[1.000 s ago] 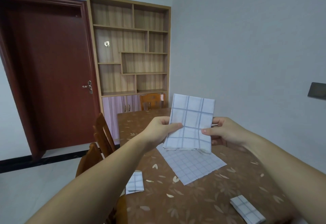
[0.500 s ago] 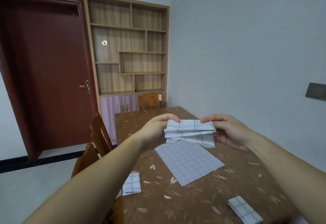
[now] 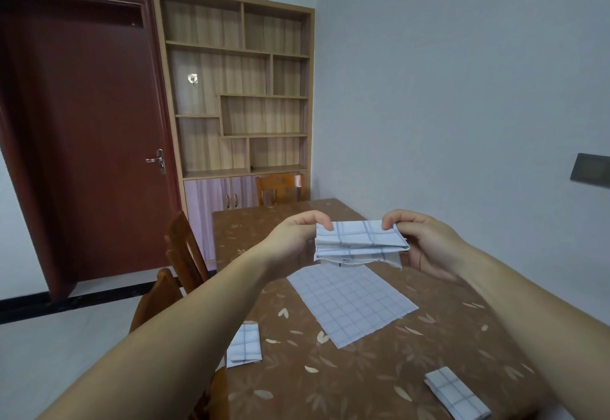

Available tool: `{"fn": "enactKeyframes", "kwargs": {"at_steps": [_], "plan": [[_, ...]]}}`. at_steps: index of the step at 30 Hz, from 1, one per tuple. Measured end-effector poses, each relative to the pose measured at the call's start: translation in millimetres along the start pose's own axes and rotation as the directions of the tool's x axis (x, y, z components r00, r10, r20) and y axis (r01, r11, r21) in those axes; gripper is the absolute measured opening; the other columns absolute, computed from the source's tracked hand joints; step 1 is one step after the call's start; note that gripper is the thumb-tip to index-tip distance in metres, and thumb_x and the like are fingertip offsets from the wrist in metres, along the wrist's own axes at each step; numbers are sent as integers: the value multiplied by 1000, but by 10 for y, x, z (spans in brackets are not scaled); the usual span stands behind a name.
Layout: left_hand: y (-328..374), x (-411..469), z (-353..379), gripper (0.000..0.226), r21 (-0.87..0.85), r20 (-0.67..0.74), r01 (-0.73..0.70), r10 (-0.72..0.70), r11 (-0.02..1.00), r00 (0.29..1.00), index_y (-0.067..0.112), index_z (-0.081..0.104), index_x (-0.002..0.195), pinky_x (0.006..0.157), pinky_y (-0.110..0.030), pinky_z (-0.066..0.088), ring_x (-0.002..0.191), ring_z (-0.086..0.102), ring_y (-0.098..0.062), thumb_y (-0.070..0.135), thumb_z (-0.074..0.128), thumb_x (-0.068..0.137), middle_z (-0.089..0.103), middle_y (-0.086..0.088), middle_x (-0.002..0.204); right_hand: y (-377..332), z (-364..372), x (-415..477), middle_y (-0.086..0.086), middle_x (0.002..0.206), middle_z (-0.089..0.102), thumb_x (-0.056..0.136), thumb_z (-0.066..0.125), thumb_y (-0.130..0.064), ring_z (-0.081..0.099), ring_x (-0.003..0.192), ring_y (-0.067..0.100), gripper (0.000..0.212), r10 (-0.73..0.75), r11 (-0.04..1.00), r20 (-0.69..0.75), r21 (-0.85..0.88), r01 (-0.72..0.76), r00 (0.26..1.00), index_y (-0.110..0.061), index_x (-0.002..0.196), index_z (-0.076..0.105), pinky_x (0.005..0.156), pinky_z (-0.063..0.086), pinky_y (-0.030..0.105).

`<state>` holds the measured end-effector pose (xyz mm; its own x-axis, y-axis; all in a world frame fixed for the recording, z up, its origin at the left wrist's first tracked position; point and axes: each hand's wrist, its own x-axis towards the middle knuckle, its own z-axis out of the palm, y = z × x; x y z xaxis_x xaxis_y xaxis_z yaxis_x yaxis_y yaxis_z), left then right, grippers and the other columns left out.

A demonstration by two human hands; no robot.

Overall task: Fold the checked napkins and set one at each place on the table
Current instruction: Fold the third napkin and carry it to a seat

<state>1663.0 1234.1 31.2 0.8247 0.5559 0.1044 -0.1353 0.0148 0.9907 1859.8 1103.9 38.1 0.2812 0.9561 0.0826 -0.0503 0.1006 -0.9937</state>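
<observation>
I hold a white napkin with blue checks [image 3: 358, 243] in the air above the brown table [image 3: 330, 386], folded into a flat wide band. My left hand [image 3: 293, 238] pinches its left end and my right hand [image 3: 425, 241] pinches its right end. Under it an unfolded checked napkin [image 3: 351, 300] lies flat on the table. One folded napkin [image 3: 244, 345] rests at the table's left edge. Another folded napkin [image 3: 457, 395] lies near the front right.
Two wooden chairs [image 3: 180, 254] stand along the table's left side and a third chair [image 3: 280, 188] at its far end. A wooden shelf unit [image 3: 237, 89] and a dark red door [image 3: 82, 142] stand behind. The wall runs along the table's right side.
The napkin hung upright as a tall rectangle; I folded its top down and it is now a flat wide band. Both hands rose slightly and kept their hold.
</observation>
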Motion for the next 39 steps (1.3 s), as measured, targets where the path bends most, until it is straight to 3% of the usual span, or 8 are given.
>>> {"fn": "enactKeyframes", "kwargs": {"at_steps": [5, 11, 14, 20, 24, 32, 35, 39], "plan": [[6, 29, 5, 37, 34, -112, 30, -26, 999, 993, 13, 65, 71, 51, -28, 52, 78, 62, -27, 3, 39, 96, 64, -10, 89, -27, -13, -12, 11, 73, 53, 90, 47, -15, 56, 67, 28, 24, 36, 997, -3, -67, -36, 999, -6, 78, 66, 62, 51, 33], [1, 40, -6, 38, 145, -136, 63, -43, 987, 990, 12, 66, 83, 58, -27, 52, 72, 65, -19, 40, 46, 99, 70, -5, 85, 10, -10, -16, 2, 68, 54, 89, 63, 0, 56, 58, 13, 18, -28, 963, -3, -267, 26, 1000, -14, 79, 67, 50, 50, 24], [0, 33, -20, 5, 204, -62, 4, 9, 979, 998, 14, 66, 91, 61, -28, 53, 81, 65, -23, 17, 64, 92, 65, -7, 95, 24, -7, -14, -1, 63, 57, 88, 64, 2, 53, 56, 12, 17, -21, 969, -11, -247, 18, 1000, -14, 82, 66, 48, 48, 22], [-3, 7, -51, 18, 228, -14, -47, 52, 972, 999, 16, 68, 101, 76, -35, 58, 96, 67, -28, 3, 65, 89, 66, -9, 112, -16, 16, -7, 2, 82, 74, 86, 66, 5, 64, 61, 13, 30, -71, 943, -91, -332, 37, 993, -18, 105, 66, 51, 50, 22], [4, -3, -32, 23, 303, 50, -85, 73, 949, 996, 18, 69, 106, 87, -48, 56, 95, 68, -26, 4, 68, 87, 71, -6, 104, -55, 51, -16, -2, 81, 71, 90, 67, -13, 64, 75, 12, 8, -103, 818, -4, -569, 83, 995, -15, 90, 74, 69, 51, 26], [32, -38, 24, 38, 344, 115, -88, 51, 935, 992, 30, 62, 119, 91, -50, 55, 102, 68, -24, 9, 68, 89, 71, -2, 112, -158, 213, -7, 7, 84, 76, 91, 66, -30, 66, 75, 12, 21, -84, 718, 8, -693, 66, 996, -16, 81, 79, 72, 50, 30], [14, -51, 22, 46, 256, 48, 41, -55, 966, 997, 27, 49, 135, 86, -39, 58, 102, 68, -25, 30, 64, 92, 65, -7, 119, -146, 244, -1, 3, 80, 76, 90, 67, -27, 66, 72, 9, 18, -135, 744, -26, -663, 84, 991, -17, 79, 78, 71, 50, 27], [21, -73, 135, 42, 322, -122, 157, -123, 934, 985, 20, 61, 106, 59, -27, 57, 88, 67, -23, 58, 52, 91, 64, -9, 104, -114, 324, 5, -7, 66, 71, 91, 65, -25, 59, 60, 1, 21, -294, 657, -41, -735, 170, 955, -25, 72, 73, 61, 44, 20]]}}
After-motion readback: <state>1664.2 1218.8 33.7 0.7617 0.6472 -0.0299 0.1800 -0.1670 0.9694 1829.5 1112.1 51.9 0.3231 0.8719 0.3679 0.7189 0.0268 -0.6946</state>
